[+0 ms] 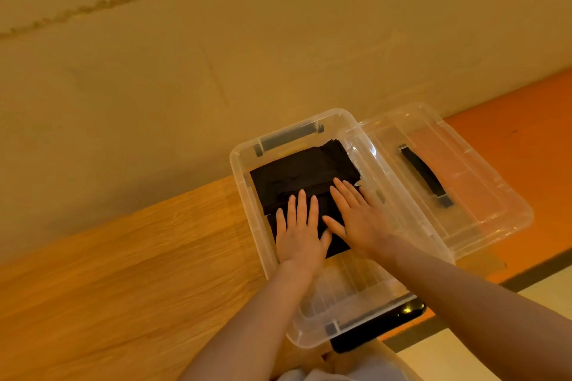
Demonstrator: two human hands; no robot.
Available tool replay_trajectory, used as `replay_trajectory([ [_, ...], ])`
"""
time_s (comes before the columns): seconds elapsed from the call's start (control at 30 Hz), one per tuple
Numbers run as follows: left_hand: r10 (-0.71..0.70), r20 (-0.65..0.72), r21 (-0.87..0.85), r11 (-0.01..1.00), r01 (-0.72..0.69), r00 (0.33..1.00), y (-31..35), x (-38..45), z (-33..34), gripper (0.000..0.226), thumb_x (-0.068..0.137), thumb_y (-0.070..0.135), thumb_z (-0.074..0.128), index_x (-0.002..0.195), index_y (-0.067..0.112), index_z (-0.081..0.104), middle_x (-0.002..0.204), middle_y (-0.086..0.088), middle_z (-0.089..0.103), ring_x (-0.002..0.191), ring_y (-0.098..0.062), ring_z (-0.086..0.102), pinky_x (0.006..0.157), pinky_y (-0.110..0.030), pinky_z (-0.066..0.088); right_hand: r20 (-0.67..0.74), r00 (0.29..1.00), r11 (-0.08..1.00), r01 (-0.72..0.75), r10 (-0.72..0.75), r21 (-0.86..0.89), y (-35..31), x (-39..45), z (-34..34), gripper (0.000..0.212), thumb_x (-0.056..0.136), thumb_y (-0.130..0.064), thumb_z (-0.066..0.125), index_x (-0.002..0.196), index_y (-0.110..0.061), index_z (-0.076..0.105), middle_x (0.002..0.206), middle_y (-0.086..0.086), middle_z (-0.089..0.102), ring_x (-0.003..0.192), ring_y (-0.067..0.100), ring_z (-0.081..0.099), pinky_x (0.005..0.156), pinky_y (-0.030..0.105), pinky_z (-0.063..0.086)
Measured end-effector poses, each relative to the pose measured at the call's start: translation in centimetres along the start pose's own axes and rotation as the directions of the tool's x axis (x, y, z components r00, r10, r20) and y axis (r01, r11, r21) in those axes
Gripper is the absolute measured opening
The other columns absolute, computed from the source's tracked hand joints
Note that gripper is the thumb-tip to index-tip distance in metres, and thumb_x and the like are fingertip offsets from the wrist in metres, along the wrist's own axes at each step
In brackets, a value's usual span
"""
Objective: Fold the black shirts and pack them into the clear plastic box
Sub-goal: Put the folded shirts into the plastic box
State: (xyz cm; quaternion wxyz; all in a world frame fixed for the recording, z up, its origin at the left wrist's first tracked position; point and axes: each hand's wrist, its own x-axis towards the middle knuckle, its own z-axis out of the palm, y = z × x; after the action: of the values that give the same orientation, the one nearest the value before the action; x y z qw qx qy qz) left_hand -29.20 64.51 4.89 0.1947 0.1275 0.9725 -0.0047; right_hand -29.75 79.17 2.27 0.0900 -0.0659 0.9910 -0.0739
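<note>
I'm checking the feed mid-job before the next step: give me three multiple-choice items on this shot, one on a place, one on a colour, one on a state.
1. Where does the box lid lie?
A. To the right of the box, overlapping its right rim
B. Closed on the box
C. Leaning on the wall

2. What colour is the folded shirt in the box?
A. White
B. Black
C. Red

3. How are the hands placed?
A. Both lifting the lid
B. One curled round the box handle
C. Both flat on the shirt, fingers straight

Answers:
1 A: the lid lies flat beside the open box on the table, its edge over the rim.
2 B: the cloth is plainly black.
3 C: the left hand and right hand press palms down on the shirt.
</note>
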Motion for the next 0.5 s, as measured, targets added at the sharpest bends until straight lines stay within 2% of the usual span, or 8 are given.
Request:
replay_trajectory([
  [0.07, 0.060, -0.034, 0.030, 0.998, -0.059, 0.998, -0.2, -0.4, -0.7, 0.066, 0.101, 0.053, 0.015, 0.152, 0.022, -0.013, 0.159, -0.004, -0.023, 0.146, -0.024, -0.020, 0.117, -0.044, -0.010, -0.058, 0.998, 1.000, -0.024, 0.023, -0.012, -0.4, -0.8, -1.2, 0.088, 0.092, -0.063, -0.009, 0.143, -0.012, 0.042, 0.153, 0.008, 0.033, 0.142, 0.021, 0.030, 0.116, 0.036, 0.011],
  [0.17, 0.156, -0.112, 0.086, 0.985, -0.147, 0.981, -0.8, -0.4, -1.7, 0.065, 0.102, 0.053, 0.016, 0.152, 0.022, -0.011, 0.160, -0.007, -0.018, 0.148, -0.025, -0.014, 0.118, -0.044, -0.006, -0.103, 0.993, 0.998, -0.053, 0.055, 0.019, -0.4, -2.7, -2.8, 0.084, 0.090, -0.064, -0.002, 0.147, -0.015, 0.036, 0.158, 0.004, 0.025, 0.146, 0.019, 0.020, 0.115, 0.032, 0.001],
  [0.27, 0.291, -0.193, 0.171, 0.950, -0.260, 0.937, -1.7, 0.5, -3.4, 0.063, 0.102, 0.050, 0.017, 0.153, 0.023, -0.008, 0.161, -0.008, -0.010, 0.149, -0.025, -0.006, 0.118, -0.043, 0.000, -0.183, 0.977, 0.993, -0.107, 0.113, 0.039, -0.4, -4.9, -4.8, 0.069, 0.097, -0.057, 0.012, 0.146, -0.017, 0.039, 0.155, 0.002, 0.030, 0.143, 0.018, 0.026, 0.114, 0.028, 0.000],
  [0.4, 0.419, -0.268, 0.245, 0.901, -0.359, 0.868, -2.0, 2.4, -6.5, 0.061, 0.102, 0.049, 0.014, 0.154, 0.021, -0.003, 0.162, -0.007, -0.002, 0.149, -0.023, 0.000, 0.119, -0.040, 0.005, -0.294, 0.929, 0.975, -0.207, 0.223, 0.083, 0.4, -7.4, -6.3, 0.056, 0.099, -0.048, 0.022, 0.135, -0.015, 0.050, 0.146, 0.005, 0.044, 0.135, 0.021, 0.039, 0.115, 0.036, 0.021],
  [0.5, 0.541, -0.282, 0.279, 0.836, -0.472, 0.792, -0.7, 3.7, -8.6, 0.059, 0.102, 0.047, 0.017, 0.154, 0.020, 0.008, 0.161, -0.006, 0.007, 0.148, -0.021, 0.008, 0.118, -0.038, 0.007, -0.345, 0.881, 0.946, -0.290, 0.323, 0.144, 1.8, -8.7, -6.8, 0.051, 0.100, -0.043, 0.025, 0.131, -0.014, 0.052, 0.142, 0.005, 0.047, 0.131, 0.022, 0.043, 0.112, 0.039, 0.028],
])
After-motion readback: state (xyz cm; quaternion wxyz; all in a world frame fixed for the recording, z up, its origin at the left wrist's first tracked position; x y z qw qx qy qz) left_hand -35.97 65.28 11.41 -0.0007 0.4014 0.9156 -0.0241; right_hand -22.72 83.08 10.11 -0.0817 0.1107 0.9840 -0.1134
